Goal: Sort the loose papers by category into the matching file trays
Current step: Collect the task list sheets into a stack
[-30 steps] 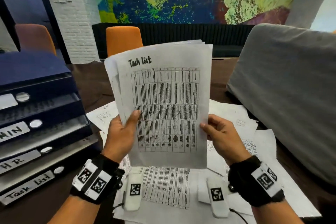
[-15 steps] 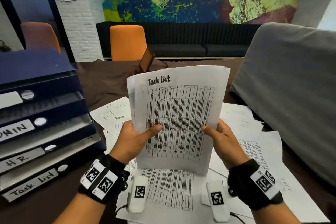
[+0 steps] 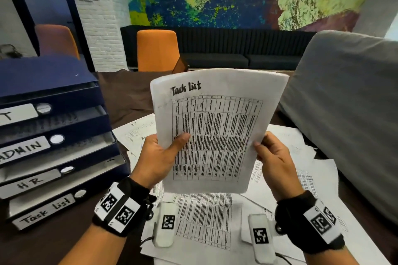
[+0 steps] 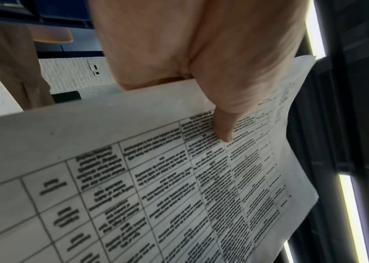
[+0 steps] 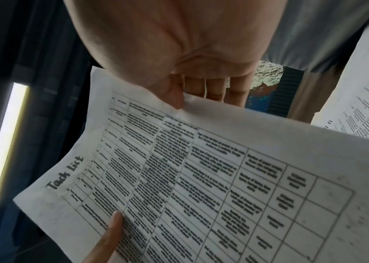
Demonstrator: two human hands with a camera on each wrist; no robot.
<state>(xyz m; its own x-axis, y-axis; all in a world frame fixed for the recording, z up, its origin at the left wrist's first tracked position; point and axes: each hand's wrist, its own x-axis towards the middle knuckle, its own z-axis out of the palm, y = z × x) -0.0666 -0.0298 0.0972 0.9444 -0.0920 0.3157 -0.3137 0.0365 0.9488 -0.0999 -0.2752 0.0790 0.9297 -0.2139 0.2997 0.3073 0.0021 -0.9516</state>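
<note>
Both hands [image 3: 160, 157] pinch Task List sheets [image 3: 217, 131] by side edges.

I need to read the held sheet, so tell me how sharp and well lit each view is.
Head view: evenly lit, the Task List sheet heading sharp, table print smeared, edges bowed by the wide lens. Left wrist view: left hand soft and close, print blurred, ceiling light strips blown out. Right wrist view: right hand soft, heading legible, cell text blurred.
</note>
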